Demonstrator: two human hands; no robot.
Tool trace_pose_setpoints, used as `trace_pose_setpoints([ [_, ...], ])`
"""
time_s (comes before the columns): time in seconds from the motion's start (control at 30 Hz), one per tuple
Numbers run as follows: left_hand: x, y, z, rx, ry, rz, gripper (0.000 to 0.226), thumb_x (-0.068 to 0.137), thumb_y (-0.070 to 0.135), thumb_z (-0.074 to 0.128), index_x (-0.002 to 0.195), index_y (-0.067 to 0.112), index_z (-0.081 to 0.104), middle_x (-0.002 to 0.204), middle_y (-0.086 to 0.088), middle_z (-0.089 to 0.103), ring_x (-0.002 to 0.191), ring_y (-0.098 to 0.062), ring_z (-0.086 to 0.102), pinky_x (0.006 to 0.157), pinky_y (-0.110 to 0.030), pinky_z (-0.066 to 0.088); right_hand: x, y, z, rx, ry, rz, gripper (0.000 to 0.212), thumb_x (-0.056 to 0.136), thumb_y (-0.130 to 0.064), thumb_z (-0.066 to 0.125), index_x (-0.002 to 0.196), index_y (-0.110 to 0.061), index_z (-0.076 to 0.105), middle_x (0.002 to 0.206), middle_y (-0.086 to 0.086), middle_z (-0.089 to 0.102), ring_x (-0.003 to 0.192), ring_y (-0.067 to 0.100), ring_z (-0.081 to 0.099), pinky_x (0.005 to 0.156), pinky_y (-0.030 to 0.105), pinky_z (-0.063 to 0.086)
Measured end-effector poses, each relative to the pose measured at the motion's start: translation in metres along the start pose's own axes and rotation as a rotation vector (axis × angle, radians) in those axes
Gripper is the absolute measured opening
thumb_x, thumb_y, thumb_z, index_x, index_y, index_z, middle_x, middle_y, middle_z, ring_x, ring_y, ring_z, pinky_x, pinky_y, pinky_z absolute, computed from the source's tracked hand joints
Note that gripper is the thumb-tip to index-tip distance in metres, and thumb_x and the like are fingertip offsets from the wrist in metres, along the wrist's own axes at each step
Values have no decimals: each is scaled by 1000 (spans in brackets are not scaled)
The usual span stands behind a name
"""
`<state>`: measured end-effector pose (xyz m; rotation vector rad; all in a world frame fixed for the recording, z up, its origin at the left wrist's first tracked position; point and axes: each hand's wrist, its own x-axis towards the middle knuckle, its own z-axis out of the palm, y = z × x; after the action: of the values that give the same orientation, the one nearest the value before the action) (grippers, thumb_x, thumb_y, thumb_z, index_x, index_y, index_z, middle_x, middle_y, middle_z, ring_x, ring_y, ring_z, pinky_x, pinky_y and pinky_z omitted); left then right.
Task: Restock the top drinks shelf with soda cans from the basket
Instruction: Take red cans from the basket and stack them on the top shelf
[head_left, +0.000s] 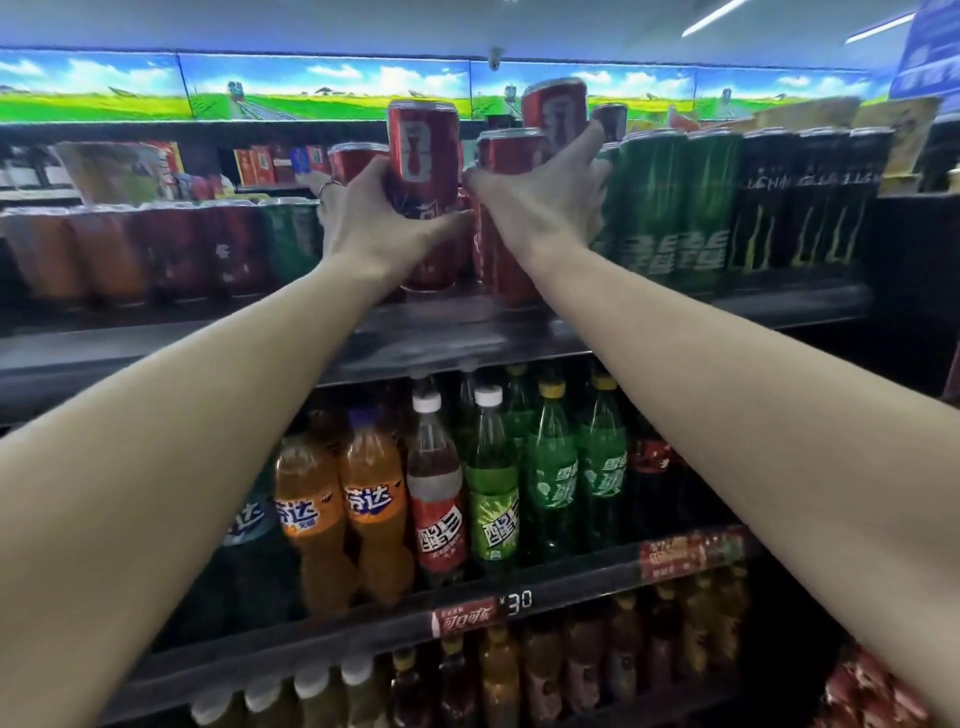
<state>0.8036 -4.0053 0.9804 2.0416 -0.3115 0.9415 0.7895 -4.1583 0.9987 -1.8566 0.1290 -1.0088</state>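
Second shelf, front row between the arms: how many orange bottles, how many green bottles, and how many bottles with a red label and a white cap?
Orange bottles: 2
Green bottles: 3
Red label and white cap bottle: 1
Total: 6

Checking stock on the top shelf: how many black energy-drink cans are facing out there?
3, side by side at the right end of the top shelf: left can, middle can, right can, just right of the green cans. More may stand hidden behind.
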Motion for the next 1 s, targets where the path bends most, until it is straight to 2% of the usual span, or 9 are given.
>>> trace_pose_setpoints([
  [0.1,2,-3,1,48,-35,-10,83,39,96,73,106,49,61,117,9,70,114,-20,65,103,-44,53,5,1,0,0,-31,68,130,60,-71,77,156,-13,13,151,15,38,137,33,41,113,51,36],
  [0.23,3,-10,-1,159,-104,-64,93,32,96,75,111,55,48,134,0,62,123,-28,60,106,-50,50,3,5,-5,14,-120,127,129,68,-71,75,159,-14,3,160,19,26,146,37,29,118,52,29],
  [0.37,7,-15,-3,202,-101,-130,106,22,102,69,114,56,44,154,-15,47,134,-36,52,110,-55,46,-5,13,-4,-12,-166,125,128,70,-78,67,160,-19,-2,160,20,24,145,38,30,113,51,34],
  [0.43,-1,-7,-5,233,-117,-149,119,24,100,69,128,51,40,158,-18,39,141,-39,42,114,-57,40,-5,14,-6,-26,-185,121,128,71,-78,67,160,-19,-4,161,20,22,146,38,27,112,51,32],
  [0.53,-10,3,-7,235,-113,-180,121,50,79,85,148,38,28,164,-28,11,152,-44,16,122,-59,27,-5,16,-11,-43,-196,113,131,70,-79,67,160,-19,-7,160,20,22,146,37,28,112,50,32],
  [0.73,-11,-1,-9,227,-74,-177,129,58,73,85,155,30,12,163,-37,-1,155,-49,-7,126,-55,14,-5,19,-15,-31,-232,124,136,66,-83,67,160,-20,-8,159,19,22,144,38,31,113,51,31],
  [0.8,-12,0,-8,257,-78,-161,127,63,71,85,156,31,8,162,-37,-5,153,-53,-2,125,-58,15,-6,20,-16,-37,-247,117,138,65,-83,69,160,-21,-10,160,19,20,144,38,31,113,52,32],
  [0.9,-10,0,-7,293,-82,-85,120,64,73,82,151,33,9,156,-36,12,145,-59,20,121,-61,29,-8,24,-20,-52,-274,92,140,65,-80,71,159,-21,-13,161,18,19,146,37,30,115,52,31],
  [1.0,-12,-2,-5,324,-80,-61,120,70,70,80,155,32,4,154,-34,16,142,-59,25,120,-60,31,-7,26,-25,-52,-316,73,139,68,-74,75,159,-21,-15,163,17,17,148,35,28,117,50,28],
])
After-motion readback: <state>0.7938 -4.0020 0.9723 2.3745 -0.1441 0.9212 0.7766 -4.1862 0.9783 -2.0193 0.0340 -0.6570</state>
